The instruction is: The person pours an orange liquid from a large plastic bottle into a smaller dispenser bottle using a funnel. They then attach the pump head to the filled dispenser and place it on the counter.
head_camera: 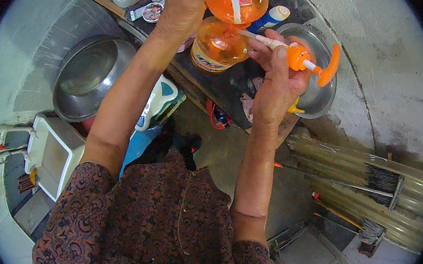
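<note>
My left hand (190, 2) grips a clear plastic bottle of orange liquid (256, 5) near the top edge of the view, its upper part cut off. That bottle is held tilted above a second transparent orange bottle (217, 42), which rests on the dark tabletop. In my right hand (277, 73) is an orange pump dispenser head (298, 56) with a white tube. The tube slants up to the left, and its tip is beside the second bottle; whether it enters an opening cannot be told.
On the dark table (206, 82), a metal basin (320, 97) stands at the right, near a blue bottle with a white cap (271, 17) and a pink cloth (248, 105). A large metal bowl (90, 79) and a white sink (53, 156) are at left. Mops (383, 183) lie lower right.
</note>
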### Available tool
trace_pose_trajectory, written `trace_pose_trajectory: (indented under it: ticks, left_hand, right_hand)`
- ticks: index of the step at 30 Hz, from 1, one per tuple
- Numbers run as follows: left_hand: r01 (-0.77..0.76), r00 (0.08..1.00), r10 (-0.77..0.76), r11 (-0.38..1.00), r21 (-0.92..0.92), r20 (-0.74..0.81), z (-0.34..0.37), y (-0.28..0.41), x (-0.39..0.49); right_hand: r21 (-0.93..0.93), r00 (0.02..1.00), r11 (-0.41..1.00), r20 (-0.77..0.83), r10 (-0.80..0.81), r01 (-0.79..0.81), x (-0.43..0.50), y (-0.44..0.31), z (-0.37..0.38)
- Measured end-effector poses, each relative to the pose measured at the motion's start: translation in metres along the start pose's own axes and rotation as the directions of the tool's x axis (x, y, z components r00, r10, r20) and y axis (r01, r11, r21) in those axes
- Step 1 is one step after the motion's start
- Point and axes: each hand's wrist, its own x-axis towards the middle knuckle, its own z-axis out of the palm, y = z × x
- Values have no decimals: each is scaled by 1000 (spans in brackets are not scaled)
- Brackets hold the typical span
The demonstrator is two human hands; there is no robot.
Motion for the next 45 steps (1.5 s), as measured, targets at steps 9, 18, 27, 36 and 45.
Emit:
trace_pose_trajectory:
  ticks: [9,18,27,36,45]
  left_hand:
    - [47,997,-47,999,-5,-68,0,2,-2]
    - [63,994,-66,997,-32,-91,-2,0,-5]
    - [60,997,-62,997,-57,-34,-8,1,-2]
    - [14,996,-26,990,-144,-85,-9,-5,-2]
    - [42,997,-50,991,-125,-60,-7,-5,-6]
  right_hand:
    - [-39,999,999,-15,-34,33,-5,-15,1]
    - [-57,994,992,-8,-112,112,-2,-33,-1]
    - [-98,979,974,-4,-205,203,-1,-47,-6]
    - [-58,965,963,3,-262,262,4,-54,-6]
    - [-89,984,980,16,-180,181,3,-41,0]
